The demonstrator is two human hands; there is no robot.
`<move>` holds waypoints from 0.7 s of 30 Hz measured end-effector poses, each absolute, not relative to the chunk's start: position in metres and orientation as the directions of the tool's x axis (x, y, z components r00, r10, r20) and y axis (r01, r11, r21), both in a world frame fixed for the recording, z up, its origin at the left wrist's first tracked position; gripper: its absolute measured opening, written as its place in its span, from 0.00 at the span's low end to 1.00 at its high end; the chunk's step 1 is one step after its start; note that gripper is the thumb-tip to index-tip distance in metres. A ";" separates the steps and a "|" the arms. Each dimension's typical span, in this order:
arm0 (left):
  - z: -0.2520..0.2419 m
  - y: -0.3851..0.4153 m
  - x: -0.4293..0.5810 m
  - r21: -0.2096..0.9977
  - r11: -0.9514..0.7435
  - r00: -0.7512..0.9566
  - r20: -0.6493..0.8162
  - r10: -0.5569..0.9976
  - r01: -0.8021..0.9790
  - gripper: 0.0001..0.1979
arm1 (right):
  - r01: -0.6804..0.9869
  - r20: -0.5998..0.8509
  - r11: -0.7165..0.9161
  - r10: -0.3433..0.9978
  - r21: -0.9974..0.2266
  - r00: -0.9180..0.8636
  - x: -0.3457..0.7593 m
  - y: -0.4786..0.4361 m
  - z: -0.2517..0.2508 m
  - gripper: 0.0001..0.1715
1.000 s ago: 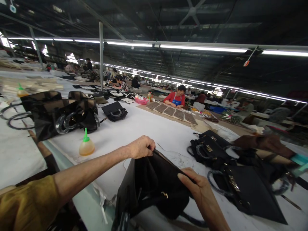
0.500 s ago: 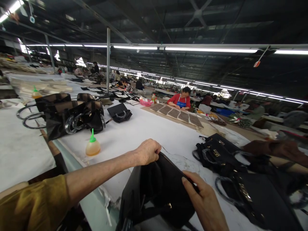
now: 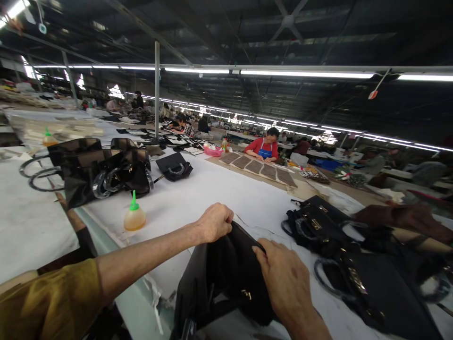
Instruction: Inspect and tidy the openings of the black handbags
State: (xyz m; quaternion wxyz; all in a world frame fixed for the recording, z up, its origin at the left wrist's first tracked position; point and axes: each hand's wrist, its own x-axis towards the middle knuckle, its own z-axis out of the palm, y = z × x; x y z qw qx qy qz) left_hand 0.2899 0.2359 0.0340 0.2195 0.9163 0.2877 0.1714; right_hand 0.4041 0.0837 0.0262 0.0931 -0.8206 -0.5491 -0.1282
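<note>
Left hand (image 3: 214, 221) grip pinching black bag (image 3: 226, 278) rim; right hand (image 3: 283, 278) grip clasping it, fingertips hidden, bag bottom cut off

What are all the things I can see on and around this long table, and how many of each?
black bag in hand: one, black, near edge of the table, held open by both hands
finished handbags: a pile, black with gold fittings, on the right; count unclear
glossy bags: several, black, with ring handles, on the left
small flat bag: one, black, mid-table
squeeze bottle: one, amber with green cap, left of the hands; a second one far left
brown panels: a row, brown, before a seated co-worker in red
pink basket: one, far mid-table
table: white cover
left hand: grips the bag's rim
right hand: grips the bag's near side
</note>
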 end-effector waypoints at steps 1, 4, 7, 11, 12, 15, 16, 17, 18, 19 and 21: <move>0.034 0.235 0.290 0.499 -0.745 0.780 0.198 0.594 0.441 0.03 | 0.919 0.289 -0.394 0.881 0.009 0.374 0.402 0.087 0.028 0.14; 0.034 0.232 0.291 0.498 -0.754 0.780 0.216 0.587 0.429 0.03 | 0.906 0.235 -0.421 0.886 0.049 0.399 0.397 0.097 0.032 0.15; 0.034 0.232 0.290 0.495 -0.740 0.772 0.194 0.605 0.455 0.02 | 0.914 0.226 -0.402 0.897 0.058 0.380 0.395 0.107 0.036 0.15; 0.035 0.233 0.289 0.497 -0.733 0.772 0.179 0.610 0.464 0.03 | 0.922 0.204 -0.384 0.908 0.053 0.366 0.396 0.120 0.040 0.14; 0.035 0.233 0.290 0.498 -0.735 0.774 0.180 0.607 0.460 0.03 | 0.924 0.200 -0.377 0.911 0.054 0.360 0.396 0.123 0.041 0.14; 0.035 0.232 0.291 0.499 -0.740 0.780 0.181 0.599 0.451 0.03 | 0.937 0.196 -0.341 0.927 0.076 0.321 0.395 0.132 0.042 0.15; 0.035 0.232 0.291 0.499 -0.739 0.781 0.178 0.599 0.452 0.03 | 0.945 0.196 -0.314 0.936 0.088 0.293 0.395 0.135 0.042 0.15; 0.035 0.232 0.291 0.500 -0.737 0.782 0.172 0.599 0.455 0.03 | 0.954 0.191 -0.282 0.946 0.098 0.260 0.394 0.138 0.043 0.15; 0.034 0.232 0.291 0.504 -0.734 0.784 0.164 0.598 0.455 0.03 | 0.964 0.182 -0.246 0.957 0.105 0.225 0.394 0.140 0.043 0.14; 0.034 0.232 0.290 0.507 -0.735 0.789 0.160 0.594 0.451 0.03 | 0.972 0.171 -0.208 0.967 0.107 0.188 0.394 0.142 0.044 0.13; 0.034 0.233 0.288 0.512 -0.750 0.807 0.171 0.566 0.418 0.02 | 0.985 0.144 -0.145 0.981 0.098 0.130 0.396 0.146 0.045 0.12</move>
